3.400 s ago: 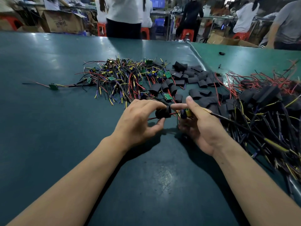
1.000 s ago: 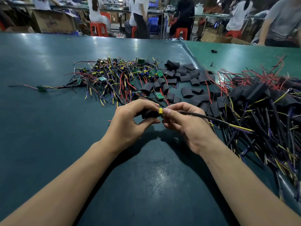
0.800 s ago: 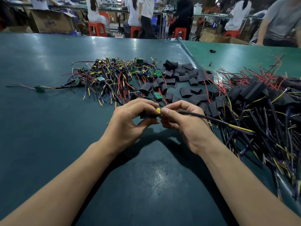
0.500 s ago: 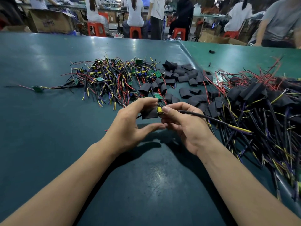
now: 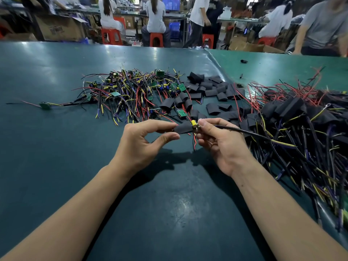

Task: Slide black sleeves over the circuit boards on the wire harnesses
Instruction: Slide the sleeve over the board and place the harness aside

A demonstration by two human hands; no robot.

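Head | left hand [image 5: 143, 142] pinches flat matte black sleeve [image 5: 183, 128] | right hand [image 5: 220, 142] holds harness [image 5: 244, 131]

The smooth teal table covering [image 5: 56, 157] is showing a soft sheen under the lights. The matt black rubbery sleeve [image 5: 183, 128] is looking dull beside glossy plastic-coated red and yellow wires [image 5: 135, 95].

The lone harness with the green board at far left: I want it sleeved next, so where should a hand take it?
Pinch the green board itself from above with the left hand. It lies flat and apart from the tangled pile, its thin wires trail both ways, and the bare table around it probably leaves fingers room.
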